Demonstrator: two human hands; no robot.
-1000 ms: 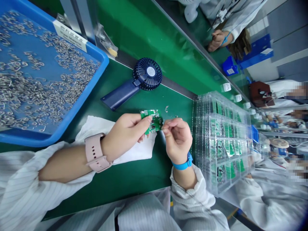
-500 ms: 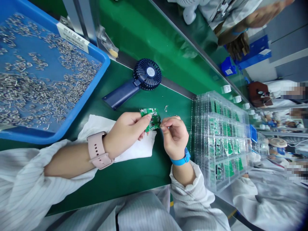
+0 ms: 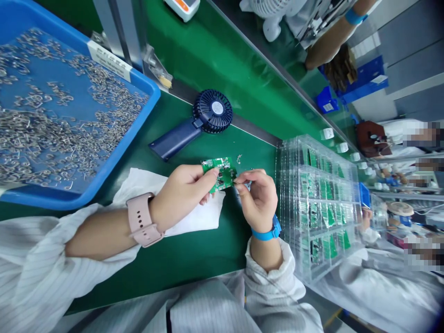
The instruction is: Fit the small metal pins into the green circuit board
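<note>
Between thumb and fingers, my left hand (image 3: 189, 187) grips a green circuit board (image 3: 225, 175) above a white cloth (image 3: 204, 216). My right hand (image 3: 257, 196) is at the board's right edge, thumb and index finger pinched together. Whatever small piece sits between those fingertips is too small to make out. A few small metal clips (image 3: 239, 159) lie on the green table just beyond the board. More small pieces show partly behind my right fingers.
A blue tray (image 3: 147, 108) of metal clips stands at the left. A dark blue handheld fan (image 3: 180, 138) lies beyond my hands. Clear plastic trays (image 3: 324, 222) holding green boards are stacked at the right. Other people in pale clothing are at the far right.
My right hand has shifted slightly right, still pinching at the board's edge. The board shows a little more of its right part. A person's arm at the top right has moved.
</note>
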